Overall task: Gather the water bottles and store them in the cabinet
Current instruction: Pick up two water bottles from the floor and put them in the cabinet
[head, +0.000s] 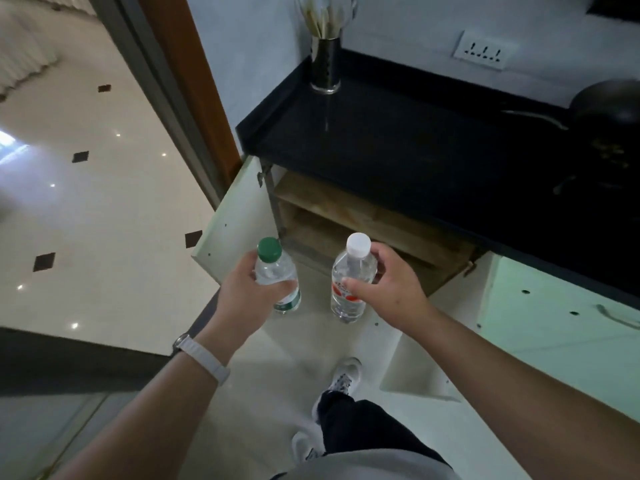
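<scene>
Head view: clasping clear plastic green-capped water bottle [278, 273] in left grip [246, 293], clear plastic white-capped water bottle [352, 284] in right grip [389, 289], both caps-up before open wooden-shelved cabinet [363, 211]. Seemingly mid-delivery; next needs lowering both onto a shelf.

Water bottles, two: one green-capped bottle [277, 275], one white-capped bottle [353, 282]. Grips, two: left grip [246, 292], right grip [391, 285]. One cabinet [346, 216] with two open doors, left door [239, 216] and right door [415, 358]; one bench [415, 140]; one utensil holder [325, 64]; one dark pan [606, 109]; one wall socket [485, 50]; one wristwatch [204, 355]; two shoes [346, 375].
</scene>
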Available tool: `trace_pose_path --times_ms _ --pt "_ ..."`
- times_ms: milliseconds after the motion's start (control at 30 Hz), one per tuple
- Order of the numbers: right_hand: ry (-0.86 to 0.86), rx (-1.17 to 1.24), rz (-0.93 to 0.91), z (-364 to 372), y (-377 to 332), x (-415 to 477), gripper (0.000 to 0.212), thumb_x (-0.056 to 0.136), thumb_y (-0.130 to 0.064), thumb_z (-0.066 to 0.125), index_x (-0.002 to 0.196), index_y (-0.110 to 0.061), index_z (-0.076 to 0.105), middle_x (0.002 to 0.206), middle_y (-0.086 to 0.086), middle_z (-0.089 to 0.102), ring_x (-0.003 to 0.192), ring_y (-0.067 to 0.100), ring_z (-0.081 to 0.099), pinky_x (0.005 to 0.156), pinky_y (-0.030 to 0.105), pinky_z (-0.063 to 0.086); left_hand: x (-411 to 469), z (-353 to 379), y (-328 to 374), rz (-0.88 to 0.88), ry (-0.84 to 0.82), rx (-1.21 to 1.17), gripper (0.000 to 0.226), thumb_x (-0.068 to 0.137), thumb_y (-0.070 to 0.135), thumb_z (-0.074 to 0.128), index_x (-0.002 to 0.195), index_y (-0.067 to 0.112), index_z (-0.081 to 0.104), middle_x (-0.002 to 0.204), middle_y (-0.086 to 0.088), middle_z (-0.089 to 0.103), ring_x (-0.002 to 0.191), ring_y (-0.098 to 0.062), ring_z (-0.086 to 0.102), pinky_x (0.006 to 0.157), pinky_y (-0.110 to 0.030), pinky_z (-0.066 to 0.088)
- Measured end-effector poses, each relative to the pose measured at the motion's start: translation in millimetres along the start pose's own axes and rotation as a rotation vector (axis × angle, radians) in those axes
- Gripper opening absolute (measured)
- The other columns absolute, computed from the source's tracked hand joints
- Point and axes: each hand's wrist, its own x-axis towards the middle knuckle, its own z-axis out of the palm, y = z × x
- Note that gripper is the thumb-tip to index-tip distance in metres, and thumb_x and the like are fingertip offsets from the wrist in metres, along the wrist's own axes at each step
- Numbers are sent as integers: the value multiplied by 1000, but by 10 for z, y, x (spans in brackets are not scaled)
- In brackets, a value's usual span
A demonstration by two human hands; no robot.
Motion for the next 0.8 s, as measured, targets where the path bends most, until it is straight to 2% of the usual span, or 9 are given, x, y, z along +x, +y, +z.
trace_pose_path --times_ms 100,167,233,367,533,633,733,800 --pt "39 50 57 -41 64 205 54 71 -38 82 116 -36 53 97 -21 63 89 0 61 85 30 53 243 77 78 -4 -39 53 50 75 22 86 118 25 61 103 9 70 93 -10 66 71 -23 47" --pt "65 82 86 -79 103 354 54 71 -35 83 114 -39 50 97 -22 62 89 -2 60 83 27 51 435 146 126 -7 -63 92 52 74 22 87 120 25 61 104 8 71 93 -11 66 73 -24 50" --pt "81 107 115 -119 139 493 54 71 -34 83 113 -42 49 97 -22 61 90 -3 60 81 23 49 628 235 191 -13 -84 128 53 73 25 88 118 27 61 102 7 70 93 -14 67 77 -31 54" --pt "80 135 133 -234 177 735 50 74 -30 83 105 -45 47 93 -22 61 86 -12 59 73 11 44 924 426 351 29 -123 175 50 74 21 87 113 30 57 97 11 67 87 -6 63 66 -19 44" --pt "139 151 190 -348 214 911 54 73 -31 83 112 -42 47 98 -23 61 89 -5 60 79 16 46 1221 555 491 63 -230 216 54 74 20 87 119 29 58 102 13 68 91 -3 63 69 -16 44" --pt "159 167 241 -377 258 976 57 72 -35 83 114 -43 46 102 -22 61 93 0 61 83 24 52 1409 636 558 86 -289 246 55 75 21 86 121 30 56 102 14 66 91 -3 63 68 -16 44" --pt "191 200 293 -348 307 1037 55 72 -36 84 110 -47 46 103 -21 63 93 2 63 82 29 55 1653 721 506 93 -359 274 61 74 23 87 126 29 56 106 14 68 97 -9 65 77 -25 50" --pt "228 198 322 -307 354 1087 54 71 -37 84 112 -44 48 103 -21 63 95 0 62 85 27 54 1823 785 462 100 -427 321 62 74 22 87 126 29 55 109 13 67 99 -11 65 83 -31 52"
